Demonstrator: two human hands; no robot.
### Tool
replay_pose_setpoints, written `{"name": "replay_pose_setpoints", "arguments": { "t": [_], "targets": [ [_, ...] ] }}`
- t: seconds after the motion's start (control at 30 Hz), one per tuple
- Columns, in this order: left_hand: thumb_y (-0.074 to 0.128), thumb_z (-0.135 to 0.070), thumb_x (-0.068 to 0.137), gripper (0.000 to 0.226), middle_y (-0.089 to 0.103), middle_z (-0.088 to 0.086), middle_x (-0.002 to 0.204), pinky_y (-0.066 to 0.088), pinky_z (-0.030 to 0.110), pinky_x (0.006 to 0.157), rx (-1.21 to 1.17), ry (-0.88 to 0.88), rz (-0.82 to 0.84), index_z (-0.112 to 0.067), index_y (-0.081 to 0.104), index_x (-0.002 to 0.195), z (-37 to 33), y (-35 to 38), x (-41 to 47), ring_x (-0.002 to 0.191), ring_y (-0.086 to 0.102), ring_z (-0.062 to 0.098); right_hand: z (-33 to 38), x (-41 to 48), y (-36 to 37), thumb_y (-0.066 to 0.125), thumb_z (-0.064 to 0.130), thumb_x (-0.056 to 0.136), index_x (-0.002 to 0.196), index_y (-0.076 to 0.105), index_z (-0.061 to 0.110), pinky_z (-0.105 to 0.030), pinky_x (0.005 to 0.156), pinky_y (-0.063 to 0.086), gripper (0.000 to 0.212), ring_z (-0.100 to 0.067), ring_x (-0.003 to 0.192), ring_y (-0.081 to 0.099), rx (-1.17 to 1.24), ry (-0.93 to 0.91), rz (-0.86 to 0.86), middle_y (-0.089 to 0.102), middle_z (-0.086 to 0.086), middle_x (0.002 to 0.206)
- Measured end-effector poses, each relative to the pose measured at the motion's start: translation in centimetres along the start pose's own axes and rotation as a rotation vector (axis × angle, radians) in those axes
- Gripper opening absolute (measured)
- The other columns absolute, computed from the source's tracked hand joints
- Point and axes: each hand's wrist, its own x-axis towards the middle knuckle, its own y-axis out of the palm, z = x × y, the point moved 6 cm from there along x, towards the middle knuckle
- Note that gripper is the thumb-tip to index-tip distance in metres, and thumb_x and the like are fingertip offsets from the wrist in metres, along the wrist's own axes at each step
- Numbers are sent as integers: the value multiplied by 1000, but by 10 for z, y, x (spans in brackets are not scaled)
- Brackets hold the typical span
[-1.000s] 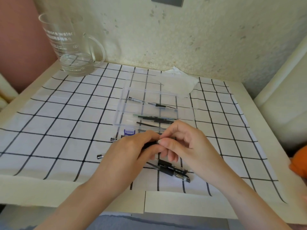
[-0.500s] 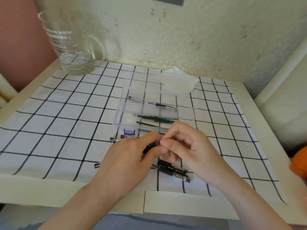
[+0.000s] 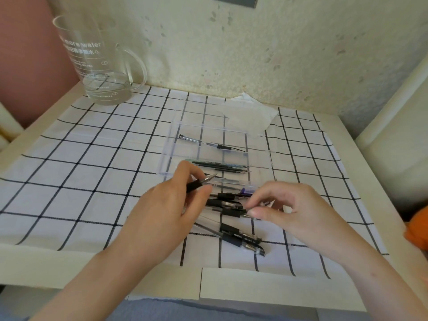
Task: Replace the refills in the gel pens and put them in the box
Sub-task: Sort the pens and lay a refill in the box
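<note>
My left hand (image 3: 169, 212) grips a gel pen (image 3: 200, 182) by its black grip, with the metal tip pointing up and to the right towards the box. My right hand (image 3: 291, 209) hovers with curled fingers over a pile of black pens (image 3: 228, 202). Its thumb tip touches one of them, and I cannot tell whether it pinches anything. The clear plastic box (image 3: 166, 158) lies open behind the hands. One pen (image 3: 201, 141) is in its far compartment, and several refills (image 3: 222, 166) are in the middle one. A capped pen (image 3: 240, 239) lies nearest me.
A checked cloth (image 3: 92, 170) covers the table. A glass jug (image 3: 99, 66) holding a little water stands at the back left. A white tissue (image 3: 250, 114) lies behind the box. At the right edge there is an orange object (image 3: 418, 228).
My hands were joined on one pen and have come apart. The left hand keeps the pen, its tip now exposed. The right hand has moved right and down to the pile.
</note>
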Motion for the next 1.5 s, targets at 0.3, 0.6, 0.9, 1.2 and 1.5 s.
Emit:
{"name": "replay_pose_setpoints", "arguments": {
  "t": [0.3, 0.6, 0.9, 1.2, 1.5],
  "targets": [
    [46, -37, 90, 17, 61, -18, 86, 53, 31, 68, -31, 59, -35, -28, 52, 104, -5, 4, -1, 77, 60, 4, -3, 4, 24, 73, 31, 76, 84, 70, 29, -10, 82, 30, 8, 1, 96, 37, -296, -102, -101, 50, 18, 84],
    [42, -49, 84, 25, 67, -21, 87, 54, 24, 55, 50, 213, -49, -37, 55, 101, -10, 5, 0, 67, 62, 2, 3, 3, 8, 68, 33, 80, 85, 72, 34, -10, 66, 39, 6, 1, 74, 53, 141, -4, -165, 67, 16, 83],
    [50, -45, 82, 26, 70, -16, 83, 54, 27, 60, -24, 261, -17, -29, 62, 99, -12, 12, 0, 70, 64, 2, 10, 7, 19, 65, 34, 82, 77, 72, 28, -10, 64, 43, 11, 3, 67, 59, 267, 22, -103, 69, 13, 73],
    [46, -50, 79, 35, 70, -18, 84, 55, 28, 65, -74, 171, -13, -28, 67, 98, -8, 13, 0, 76, 63, -1, 15, 5, 19, 69, 19, 80, 75, 68, 28, -11, 69, 41, 11, -3, 69, 54, 212, -84, -225, 65, 9, 75],
    [47, -47, 82, 30, 70, -16, 81, 55, 30, 58, -31, 213, -42, -29, 66, 99, -10, 6, 0, 69, 63, 0, 17, 6, 16, 75, 20, 74, 88, 70, 27, -12, 69, 42, 16, -5, 74, 55, 210, -108, -203, 64, 16, 80]
  ]
}}
